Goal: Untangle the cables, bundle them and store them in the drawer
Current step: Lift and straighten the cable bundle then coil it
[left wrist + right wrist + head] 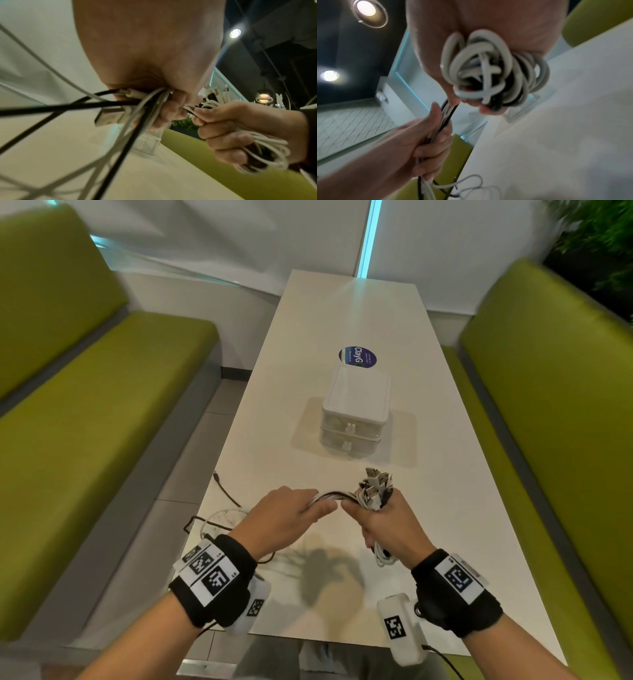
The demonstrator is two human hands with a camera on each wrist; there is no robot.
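Note:
My right hand [383,522] grips a folded bundle of white and black cables [375,489], with plug ends sticking up above the fist and white loops [489,70] hanging below it. My left hand [291,515] holds the loose strands [329,496] that run from the bundle, fingers curled round them [149,102]. The trailing cable ends [219,518] lie on the table's near left edge. A white two-drawer box [354,412] stands mid-table beyond the hands, both drawers closed.
The long white table [342,313] runs between two green benches, one on the left [85,412] and one on the right [548,405]. A round blue sticker [358,357] lies behind the drawer box. The box sits on a clear mat [400,440].

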